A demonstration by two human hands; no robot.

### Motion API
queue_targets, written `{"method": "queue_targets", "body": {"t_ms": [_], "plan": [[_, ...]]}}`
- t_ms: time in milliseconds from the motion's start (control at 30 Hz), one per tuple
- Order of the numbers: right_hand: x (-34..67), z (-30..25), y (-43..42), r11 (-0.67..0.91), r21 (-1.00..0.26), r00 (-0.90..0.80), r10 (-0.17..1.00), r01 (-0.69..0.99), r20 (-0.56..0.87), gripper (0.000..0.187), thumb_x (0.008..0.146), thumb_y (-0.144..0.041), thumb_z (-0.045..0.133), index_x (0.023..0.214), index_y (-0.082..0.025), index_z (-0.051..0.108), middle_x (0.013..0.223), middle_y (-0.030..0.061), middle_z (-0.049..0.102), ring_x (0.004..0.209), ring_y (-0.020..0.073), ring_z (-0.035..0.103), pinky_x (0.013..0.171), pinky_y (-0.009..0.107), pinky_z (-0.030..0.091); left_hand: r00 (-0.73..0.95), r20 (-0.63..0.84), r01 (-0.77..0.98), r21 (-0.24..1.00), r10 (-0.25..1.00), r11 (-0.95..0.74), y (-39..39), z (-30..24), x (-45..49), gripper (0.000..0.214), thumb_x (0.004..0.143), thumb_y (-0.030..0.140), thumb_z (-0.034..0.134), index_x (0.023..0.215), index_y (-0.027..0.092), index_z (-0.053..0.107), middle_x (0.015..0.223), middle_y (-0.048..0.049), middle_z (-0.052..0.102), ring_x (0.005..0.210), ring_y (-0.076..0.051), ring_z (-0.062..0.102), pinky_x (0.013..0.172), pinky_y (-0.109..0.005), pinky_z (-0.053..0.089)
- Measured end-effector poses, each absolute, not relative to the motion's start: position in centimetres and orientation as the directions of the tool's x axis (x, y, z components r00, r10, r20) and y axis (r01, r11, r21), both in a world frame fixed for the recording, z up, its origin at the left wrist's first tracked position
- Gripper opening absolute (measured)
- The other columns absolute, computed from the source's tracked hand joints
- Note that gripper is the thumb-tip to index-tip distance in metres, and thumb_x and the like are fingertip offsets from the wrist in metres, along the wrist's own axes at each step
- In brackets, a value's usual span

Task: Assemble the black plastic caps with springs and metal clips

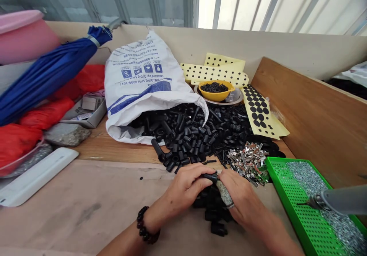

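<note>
The white sack (137, 83) lies on its side on the desk (86, 206). It has blue print that sits upside down from here. One line reads roughly "Standard by: Q/DQ SHM 0009-2017", and the smaller lines above it are too fine to read. Black plastic tubes and rings (189, 133) spill out of the sack's open mouth.

Right of the sack, a yellow bowl (217, 96) holds small black pieces. Beside the bowl are yellow sheets (215, 73) covered in black dots. Further right of the sack and nearer the person, a green perforated tray (289, 194) carries a strip of tiny silver bits. The tip of a grey tool (338, 199) hangs over it. Between the sack's spill and the tray is a heap of shiny metal clips (249, 162).

In front of the sack's mouth, the left hand (186, 189) and the right hand (243, 202) meet over a small pile of black pieces (213, 212). The black part (210, 177) is held between them. The left fingers are curled, with thumb and forefinger pinching one end. The right thumb and a forefinger wrapped in a grey sleeve (225, 193) are pressed onto the other end. The left wrist wears a dark bead bracelet (145, 225).

Left of the sack lie a folded blue umbrella (48, 72), red bags (43, 114) and a pink tub (25, 34)
</note>
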State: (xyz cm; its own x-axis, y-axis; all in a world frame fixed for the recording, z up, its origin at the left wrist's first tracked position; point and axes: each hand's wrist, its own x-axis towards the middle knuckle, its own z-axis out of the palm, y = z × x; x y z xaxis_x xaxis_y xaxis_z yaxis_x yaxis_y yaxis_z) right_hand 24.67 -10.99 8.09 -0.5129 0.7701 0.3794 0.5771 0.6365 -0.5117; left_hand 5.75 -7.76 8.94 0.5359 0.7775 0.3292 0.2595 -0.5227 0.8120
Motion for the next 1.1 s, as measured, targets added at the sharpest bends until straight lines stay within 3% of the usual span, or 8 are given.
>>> {"method": "queue_targets", "body": {"t_ms": [100,300,500,600,767,933,1033,1100], "plan": [[24.6,7.9,-11.1,0.667,-0.451,-0.521,0.745,0.593,0.417,0.018,0.087,-0.013,0.033,0.095,-0.019,0.048,0.088,0.0089,0.057,0.081,0.0229,0.051,0.069,0.036,0.042,0.55,0.243,0.288,0.842,0.799,-0.455,-7.9,9.5,5.9,0.017,0.088,0.017,0.052,0.098,0.018,0.064,0.093,-0.0022,0.069,0.087,-0.015,0.061,0.078,-0.024,0.043],[24.2,9.0,-11.6,0.465,-0.752,-0.434,0.862,0.468,0.263,0.016,0.087,-0.016,0.031,0.081,-0.02,0.045,0.076,0.0023,0.055,0.069,0.0157,0.05,0.063,0.026,0.04,0.563,0.41,0.268,0.73,0.718,-0.628,-8.0,9.1,5.9,0.017,0.089,0.017,0.048,0.101,0.016,0.06,0.09,-0.0051,0.067,0.082,-0.016,0.059,0.074,-0.025,0.044],[24.3,9.1,-11.7,0.32,-0.858,-0.391,0.907,0.402,0.155,0.018,0.086,-0.019,0.033,0.069,-0.02,0.04,0.063,-0.0022,0.045,0.059,0.0128,0.042,0.055,0.023,0.034,0.604,0.561,0.195,0.585,0.566,-0.787,-7.9,9.0,5.7,0.019,0.089,0.013,0.046,0.105,0.013,0.056,0.094,-0.0089,0.066,0.085,-0.018,0.057,0.078,-0.03,0.045],[24.2,9.1,-11.7,0.395,-0.803,-0.415,0.886,0.447,0.205,0.018,0.087,-0.019,0.032,0.072,-0.02,0.042,0.067,-0.0011,0.049,0.061,0.0135,0.044,0.057,0.025,0.036,0.593,0.488,0.217,0.669,0.641,-0.711,-7.9,9.3,5.7,0.018,0.088,0.016,0.048,0.102,0.014,0.059,0.092,-0.0074,0.067,0.084,-0.017,0.058,0.076,-0.028,0.045],[24.2,8.2,-11.7,0.606,-0.59,-0.503,0.788,0.534,0.354,0.017,0.086,-0.017,0.03,0.082,-0.019,0.046,0.077,0.006,0.056,0.07,0.0184,0.049,0.061,0.029,0.039,0.565,0.213,0.262,0.87,0.797,-0.418,-8.2,9.8,5.7,0.017,0.086,0.018,0.05,0.095,0.017,0.065,0.091,-0.0028,0.069,0.083,-0.017,0.061,0.078,-0.025,0.043],[24.5,7.6,-11.7,0.711,-0.38,-0.604,0.703,0.591,0.377,0.021,0.082,-0.014,0.03,0.081,-0.017,0.051,0.075,0.0089,0.055,0.069,0.0208,0.045,0.059,0.032,0.036,0.638,-0.018,0.143,0.985,0.769,-0.095,-8.3,8.9,5.3,0.024,0.087,0.028,0.047,0.093,0.013,0.065,0.069,-0.0012,0.061,0.062,-0.011,0.054,0.057,-0.02,0.041],[24.6,7.6,-11.9,0.723,-0.338,-0.632,0.691,0.602,0.35,0.02,0.08,-0.014,0.031,0.075,-0.017,0.05,0.072,0.0086,0.051,0.067,0.021,0.043,0.057,0.033,0.033,0.687,-0.111,0.093,0.994,0.718,0.064,-8.2,8.0,5.1,0.032,0.088,0.037,0.045,0.093,0.011,0.063,0.065,-0.0004,0.057,0.057,-0.009,0.049,0.051,-0.018,0.037],[24.6,7.4,-12.1,0.715,-0.348,-0.623,0.699,0.606,0.35,0.019,0.079,-0.014,0.031,0.075,-0.017,0.049,0.072,0.0083,0.051,0.066,0.0209,0.043,0.057,0.033,0.033,0.691,-0.114,0.1,0.993,0.714,0.062,-8.2,7.7,5.2,0.034,0.089,0.039,0.044,0.09,0.011,0.062,0.064,-0.0005,0.057,0.056,-0.009,0.048,0.051,-0.018,0.037]]}}
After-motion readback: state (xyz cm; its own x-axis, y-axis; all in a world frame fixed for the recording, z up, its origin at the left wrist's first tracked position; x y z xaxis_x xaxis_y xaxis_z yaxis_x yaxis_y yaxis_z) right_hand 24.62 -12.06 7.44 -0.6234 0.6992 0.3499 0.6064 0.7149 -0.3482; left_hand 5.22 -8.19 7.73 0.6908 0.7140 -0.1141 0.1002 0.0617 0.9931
